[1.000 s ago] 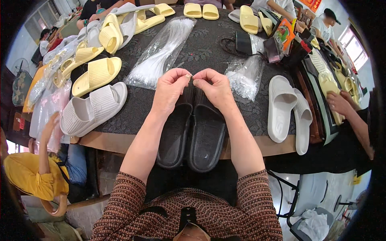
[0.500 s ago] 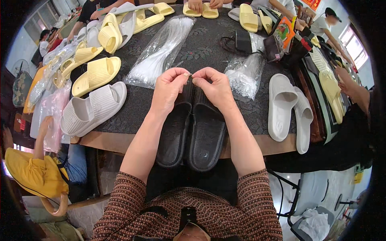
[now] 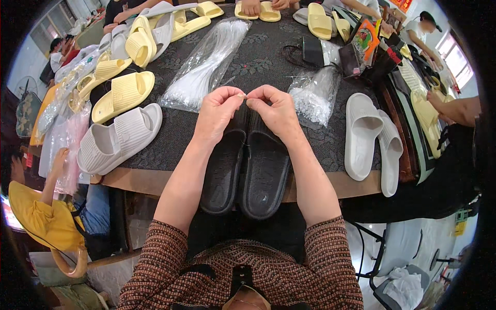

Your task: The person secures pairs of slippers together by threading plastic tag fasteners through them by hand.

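Observation:
A pair of black slippers (image 3: 266,178) lies side by side at the table's near edge, heels toward me and jutting past it. Over their toe ends, my left hand (image 3: 219,113) and my right hand (image 3: 274,111) meet with thumbs and forefingers pinched. Something tiny and thin shows between the fingertips, too small to name. Beyond my left hand lies a clear bag of long white plastic strips (image 3: 206,70). A smaller clear bag of white pieces (image 3: 313,101) is just right of my right hand.
Grey slippers (image 3: 360,144) stand at the right edge. A grey slipper (image 3: 124,137) and a yellow slipper (image 3: 124,95) lie on the left, with more yellow ones behind. Co-workers sit around the dark-covered table (image 3: 263,49); a co-worker's hand (image 3: 454,110) is at right.
My hands stay pinched together in nearly the same place over the black slippers. At the right, a co-worker's hand and forearm have shifted; the co-worker's arms at the far left have also moved.

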Tool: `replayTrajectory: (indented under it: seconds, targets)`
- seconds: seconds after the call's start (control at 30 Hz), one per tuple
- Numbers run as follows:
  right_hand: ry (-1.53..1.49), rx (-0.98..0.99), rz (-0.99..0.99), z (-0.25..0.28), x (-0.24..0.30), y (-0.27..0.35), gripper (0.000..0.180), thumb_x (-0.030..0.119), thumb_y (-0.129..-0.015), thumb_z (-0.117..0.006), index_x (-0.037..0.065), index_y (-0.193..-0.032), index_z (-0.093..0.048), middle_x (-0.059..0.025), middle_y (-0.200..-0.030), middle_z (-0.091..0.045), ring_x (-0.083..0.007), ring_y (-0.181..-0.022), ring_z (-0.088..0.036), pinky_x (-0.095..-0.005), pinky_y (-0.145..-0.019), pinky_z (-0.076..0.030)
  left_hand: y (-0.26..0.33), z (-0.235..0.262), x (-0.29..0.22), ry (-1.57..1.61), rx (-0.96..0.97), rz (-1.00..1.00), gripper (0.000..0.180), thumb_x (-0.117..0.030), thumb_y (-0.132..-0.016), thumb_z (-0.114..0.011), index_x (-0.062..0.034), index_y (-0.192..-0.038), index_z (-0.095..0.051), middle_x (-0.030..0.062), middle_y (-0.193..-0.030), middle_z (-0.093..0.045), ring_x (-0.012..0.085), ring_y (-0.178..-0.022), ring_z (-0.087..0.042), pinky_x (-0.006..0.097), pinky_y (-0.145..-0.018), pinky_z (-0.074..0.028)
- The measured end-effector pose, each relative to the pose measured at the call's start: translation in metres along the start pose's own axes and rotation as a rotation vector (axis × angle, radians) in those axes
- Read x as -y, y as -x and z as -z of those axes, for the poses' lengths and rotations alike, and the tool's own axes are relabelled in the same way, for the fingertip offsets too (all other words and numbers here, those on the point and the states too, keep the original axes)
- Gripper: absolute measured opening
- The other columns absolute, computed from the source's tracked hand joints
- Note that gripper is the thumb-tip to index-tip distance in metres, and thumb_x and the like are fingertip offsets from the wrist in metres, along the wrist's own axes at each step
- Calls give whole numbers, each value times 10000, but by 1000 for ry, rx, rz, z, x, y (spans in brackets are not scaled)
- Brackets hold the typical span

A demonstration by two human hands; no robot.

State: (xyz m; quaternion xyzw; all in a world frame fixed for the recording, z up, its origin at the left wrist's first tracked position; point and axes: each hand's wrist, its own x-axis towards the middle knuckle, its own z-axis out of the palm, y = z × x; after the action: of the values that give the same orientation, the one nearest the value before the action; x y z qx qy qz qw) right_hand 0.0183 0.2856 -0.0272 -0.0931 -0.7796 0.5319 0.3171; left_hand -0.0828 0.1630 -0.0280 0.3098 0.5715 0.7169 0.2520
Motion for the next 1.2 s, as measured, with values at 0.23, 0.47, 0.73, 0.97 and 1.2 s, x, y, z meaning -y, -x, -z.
replayTrajectory:
  seconds: [0.23,0.47,0.73,0.97,1.2]
  targets:
    - [6,-42,-12,-1,-2,2,70,48,-778,-665,4,-830,-645,-20,-714,-638,-62,-656,-552,-230,-600,-456,-1,0,-2,-48,34,40,76,-109,-820,-636,-37,-839,-655,-70,-697,-550,-7,-584,-421,167,-501,-307]
    - [12,23,-47,2,-6,0,57,20,-788,-650,0,-841,-643,5,-734,-635,-52,-689,-561,-217,-623,-460,-6,3,-2,-40,96,72,74,-114,-803,-645,-43,-822,-657,-62,-694,-558,-5,-582,-423,170,-500,-303]
    - [120,-96,-37,3,0,-1,100,42,-816,-614,4,-888,-671,-73,-834,-683,-123,-800,-618,-261,-739,-482,-5,-2,0,-197,1,-67,206,-142,-798,-621,14,-929,-655,44,-768,-624,111,-688,-566,249,-630,-459]
    - [216,-257,177,14,6,8,156,17,-859,-574,-7,-995,-647,-83,-927,-674,-136,-829,-616,-258,-755,-478,43,61,-38,-450,-270,-361,309,-77,-790,-614,5,-1086,-579,123,-1064,-576,175,-854,-592,295,-755,-481]
    - [534,278,62,0,93,75,232,85,-831,-609,61,-1061,-631,-147,-902,-652,-260,-804,-634,-338,-718,-494,147,251,-65,-1364,-1035,-542,398,-76,-744,-609,22,-1123,-538,222,-1197,-511,381,-1138,-468,441,-996,-350]
